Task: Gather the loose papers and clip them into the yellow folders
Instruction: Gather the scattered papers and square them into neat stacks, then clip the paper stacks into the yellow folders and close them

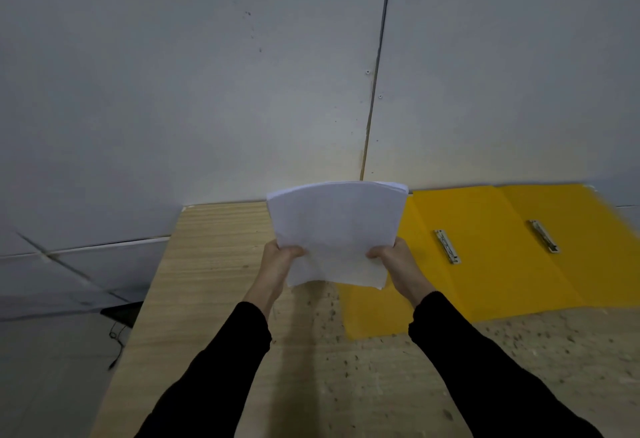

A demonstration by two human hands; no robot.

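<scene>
I hold a stack of white papers [336, 229] upright above the wooden table [214, 264], its bottom edge lifted off the surface. My left hand [277, 264] grips the stack's lower left edge and my right hand [398, 264] grips its lower right edge. To the right, two open yellow folders lie flat on the table, overlapping: the nearer one [398, 299] and the farther one [588, 247]. Each shows a metal clip bar, one [447, 246] close to my right hand and one [544, 236] farther right. The papers hide the left part of the nearer folder.
A grey panelled wall [242, 91] rises right behind the table's back edge. The table's left edge drops to the floor, where a dark object with a cable [119, 319] lies. Dark specks mark the tabletop near me.
</scene>
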